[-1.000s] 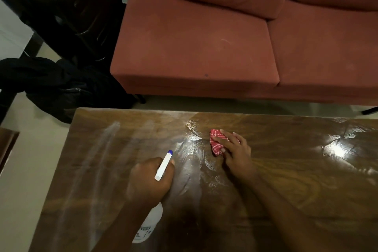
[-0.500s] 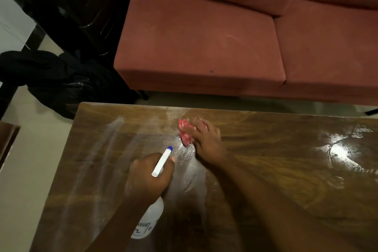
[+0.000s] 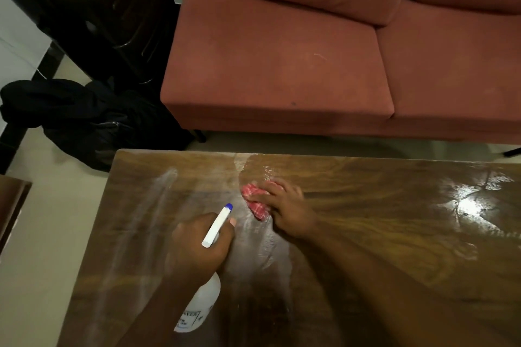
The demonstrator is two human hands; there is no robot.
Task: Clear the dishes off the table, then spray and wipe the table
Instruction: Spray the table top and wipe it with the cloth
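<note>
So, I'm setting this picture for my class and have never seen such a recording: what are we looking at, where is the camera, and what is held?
No machine here: a person works with two bare hands, and the picture comes from a camera worn on their head, looking forward and down. The left hand grips a white spray bottle with a blue tip. The right hand holds a bunched red checked cloth against the wooden table, which shows whitish streaks and a wet shine. Beyond the table are a red sofa and a black bag on the floor.
</note>
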